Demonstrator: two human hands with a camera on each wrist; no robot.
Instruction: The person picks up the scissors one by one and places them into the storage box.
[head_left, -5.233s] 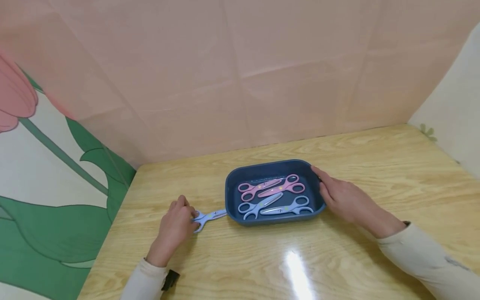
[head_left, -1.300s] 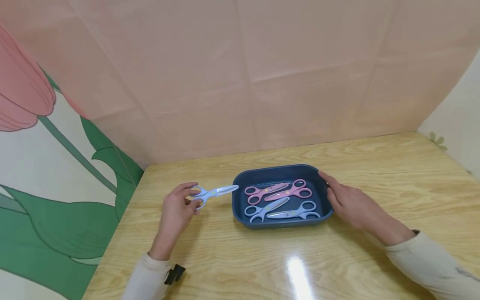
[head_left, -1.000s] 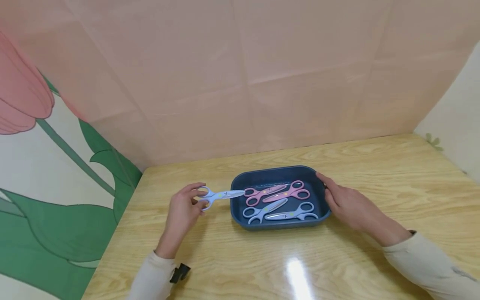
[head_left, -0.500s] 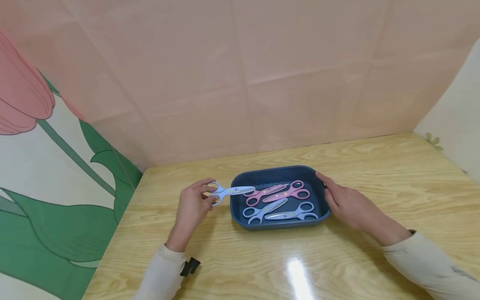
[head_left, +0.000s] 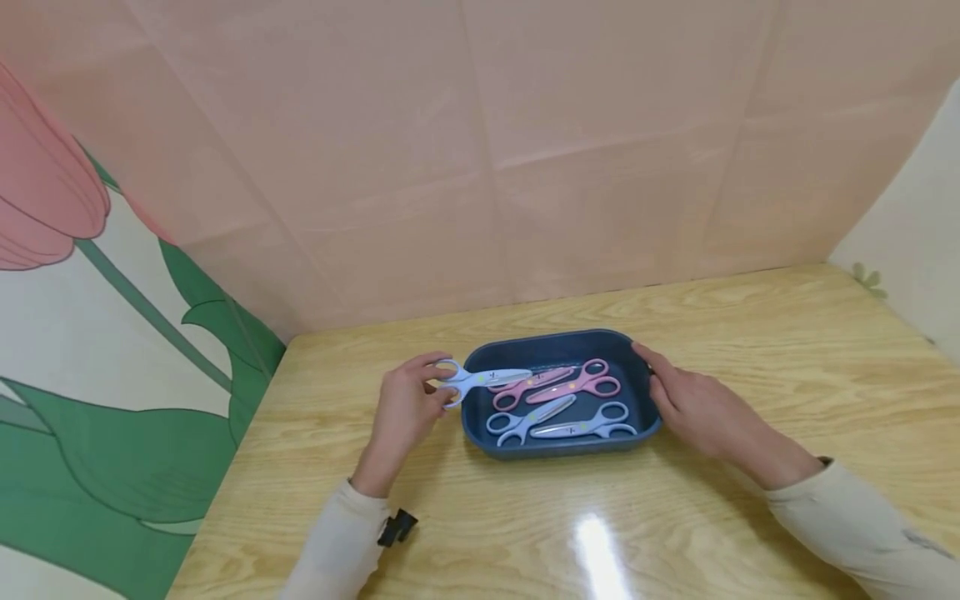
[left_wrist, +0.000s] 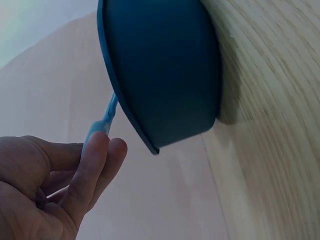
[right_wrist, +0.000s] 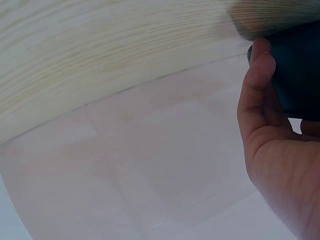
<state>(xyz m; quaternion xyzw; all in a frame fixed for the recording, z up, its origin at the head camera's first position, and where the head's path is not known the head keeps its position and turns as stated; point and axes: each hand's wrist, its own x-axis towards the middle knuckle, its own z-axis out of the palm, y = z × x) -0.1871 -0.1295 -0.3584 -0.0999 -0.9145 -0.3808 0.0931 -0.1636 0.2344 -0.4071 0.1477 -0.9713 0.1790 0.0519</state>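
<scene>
My left hand (head_left: pixel 408 404) pinches a light blue pair of scissors (head_left: pixel 480 379) by the handle loops. Its blades point right, past the left rim of a dark blue bin (head_left: pixel 555 452) and above the scissors inside. From the left wrist view, the scissors (left_wrist: pixel 101 125) show beyond the bin wall (left_wrist: pixel 160 65), between thumb and fingers. At the bin's right end, my right hand (head_left: pixel 701 412) holds the wall and far corner. In the bin lie two pink pairs of scissors (head_left: pixel 573 386) at the back and two blue pairs of scissors (head_left: pixel 587 427) in front.
The bin stands on a wood-grain table (head_left: pixel 480 517) with a light reflection near its front. A pink sheet (head_left: pixel 480 167) hangs behind it. To the left is a wall covering with tulip and leaf print (head_left: pixel 112 450). A black clip (head_left: pixel 397 527) sits at the left sleeve.
My left hand has lifted the blue scissors off the table and carried them right, over the bin's left rim. My right hand stays on the bin, and the scissors inside have not moved.
</scene>
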